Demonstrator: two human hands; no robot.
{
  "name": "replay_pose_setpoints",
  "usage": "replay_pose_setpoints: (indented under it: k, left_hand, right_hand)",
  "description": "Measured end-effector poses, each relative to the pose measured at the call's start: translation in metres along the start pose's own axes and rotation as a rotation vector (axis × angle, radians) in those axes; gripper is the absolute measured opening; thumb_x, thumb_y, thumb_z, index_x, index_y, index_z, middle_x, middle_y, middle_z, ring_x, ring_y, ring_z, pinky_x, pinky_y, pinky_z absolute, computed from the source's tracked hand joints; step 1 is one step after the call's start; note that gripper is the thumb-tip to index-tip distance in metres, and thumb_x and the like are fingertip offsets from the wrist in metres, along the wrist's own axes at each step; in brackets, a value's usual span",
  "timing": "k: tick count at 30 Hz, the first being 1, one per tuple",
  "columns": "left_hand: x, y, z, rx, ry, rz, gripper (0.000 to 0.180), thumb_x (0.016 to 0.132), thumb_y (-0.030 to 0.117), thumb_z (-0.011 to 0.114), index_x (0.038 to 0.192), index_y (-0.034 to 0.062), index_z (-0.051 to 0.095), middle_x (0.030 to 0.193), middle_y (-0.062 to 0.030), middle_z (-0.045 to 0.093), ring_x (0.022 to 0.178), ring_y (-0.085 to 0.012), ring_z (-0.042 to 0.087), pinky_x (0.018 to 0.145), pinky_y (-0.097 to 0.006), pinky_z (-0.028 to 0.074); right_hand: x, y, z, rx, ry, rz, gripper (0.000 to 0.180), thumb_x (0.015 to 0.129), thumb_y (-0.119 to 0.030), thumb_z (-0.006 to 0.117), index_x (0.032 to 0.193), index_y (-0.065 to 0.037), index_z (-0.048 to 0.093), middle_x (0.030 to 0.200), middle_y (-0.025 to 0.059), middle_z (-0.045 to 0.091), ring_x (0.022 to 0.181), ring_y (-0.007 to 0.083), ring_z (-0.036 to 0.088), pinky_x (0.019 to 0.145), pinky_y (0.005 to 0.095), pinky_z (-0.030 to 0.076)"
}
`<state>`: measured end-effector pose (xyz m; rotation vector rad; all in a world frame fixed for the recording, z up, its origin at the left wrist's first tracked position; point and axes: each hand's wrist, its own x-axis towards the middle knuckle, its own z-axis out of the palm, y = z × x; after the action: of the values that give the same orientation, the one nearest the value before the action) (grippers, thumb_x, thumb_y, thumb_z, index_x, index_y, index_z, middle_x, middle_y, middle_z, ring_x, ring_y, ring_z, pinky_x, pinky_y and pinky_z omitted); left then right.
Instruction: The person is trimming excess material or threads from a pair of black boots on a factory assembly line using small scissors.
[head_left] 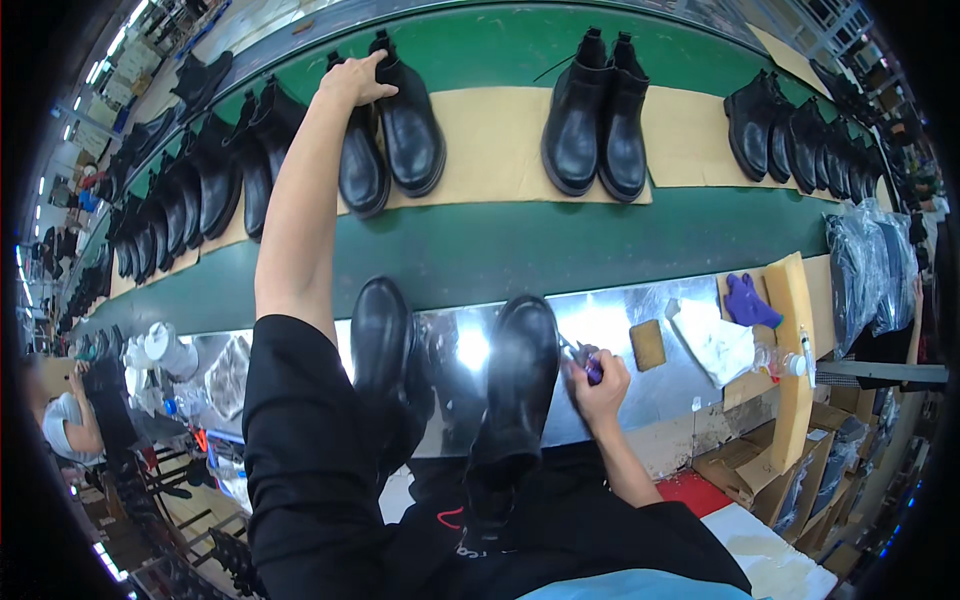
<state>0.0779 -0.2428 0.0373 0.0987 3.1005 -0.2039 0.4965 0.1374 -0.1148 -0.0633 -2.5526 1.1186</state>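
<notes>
My left hand (pixel 360 80) reaches far forward to the tops of a pair of black ankle boots (pixel 412 145) standing on cardboard. Its thumb and index finger are spread against the boot shafts; the other fingers are partly hidden. Close to me, one black boot (pixel 382 325) stands at the left on the metal-topped bench (pixel 455 395). Another black boot (pixel 522 370) lies to its right, toe pointing away, its shaft toward my body. Beside that boot's right side, my right hand (pixel 600 388) is closed around small purple-handled snips (pixel 594 370), the metal tips near the leather.
Black boots stand in rows on cardboard (pixel 490 145) along the green belt (pixel 480 240). At the right lie a tan pad (pixel 647 345), a white cloth (pixel 712 340), a purple glove (pixel 750 302) and a foam strip (pixel 792 350). White bottles (pixel 170 348) stand at the left.
</notes>
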Motion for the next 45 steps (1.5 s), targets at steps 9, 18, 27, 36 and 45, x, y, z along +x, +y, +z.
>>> replay_pose_setpoints:
  k: [9,18,27,36,45]
  left_hand:
    - [0.039,0.022,0.011,-0.138,0.039,0.226,0.045,0.076,0.029,0.078,0.105,-0.0039,0.065,0.106,-0.0273,0.066,0.104,-0.0414,0.063,0.088,-0.045,0.052]
    - [0.061,0.126,0.003,-0.165,0.082,0.41,0.045,0.078,0.034,0.076,0.098,-0.0045,0.067,0.1,-0.0271,0.066,0.098,-0.0424,0.064,0.085,-0.046,0.053]
    - [0.036,0.159,-0.018,-0.398,0.197,0.374,0.045,0.08,0.048,0.07,0.1,0.007,0.07,0.105,-0.0214,0.066,0.103,-0.0367,0.063,0.089,-0.044,0.051]
    - [-0.026,-0.112,-0.007,-0.02,0.131,-0.58,0.046,0.081,0.033,0.071,0.126,0.0238,0.063,0.132,-0.0159,0.054,0.125,-0.035,0.052,0.095,-0.052,0.048]
    - [-0.043,-0.199,0.065,-0.042,0.116,-0.467,0.052,0.075,0.038,0.074,0.117,0.0081,0.069,0.113,-0.0202,0.067,0.109,-0.0372,0.061,0.1,-0.046,0.044]
  right_hand:
    - [0.012,-0.006,-0.008,-0.003,-0.005,-0.013,0.03,0.064,-0.021,0.082,0.074,-0.007,0.058,0.058,0.0047,0.052,0.051,0.025,0.045,0.055,0.0358,0.035]
    - [0.011,-0.005,-0.006,-0.026,-0.019,-0.054,0.029,0.066,-0.02,0.08,0.072,-0.007,0.056,0.057,0.0049,0.051,0.051,0.0241,0.045,0.054,0.0359,0.034]
    - [0.003,-0.006,-0.003,-0.027,-0.028,0.014,0.028,0.071,-0.022,0.08,0.081,-0.004,0.062,0.06,0.0064,0.054,0.056,0.0252,0.048,0.055,0.0378,0.038]
    - [-0.002,0.0,-0.001,-0.049,-0.027,0.044,0.031,0.074,-0.023,0.079,0.072,-0.004,0.054,0.062,0.0103,0.052,0.061,0.0291,0.049,0.057,0.0413,0.038]
    - [0.0,-0.001,0.0,-0.061,-0.013,0.043,0.031,0.07,-0.021,0.079,0.071,-0.004,0.054,0.06,0.0091,0.052,0.058,0.0293,0.048,0.055,0.0414,0.037]
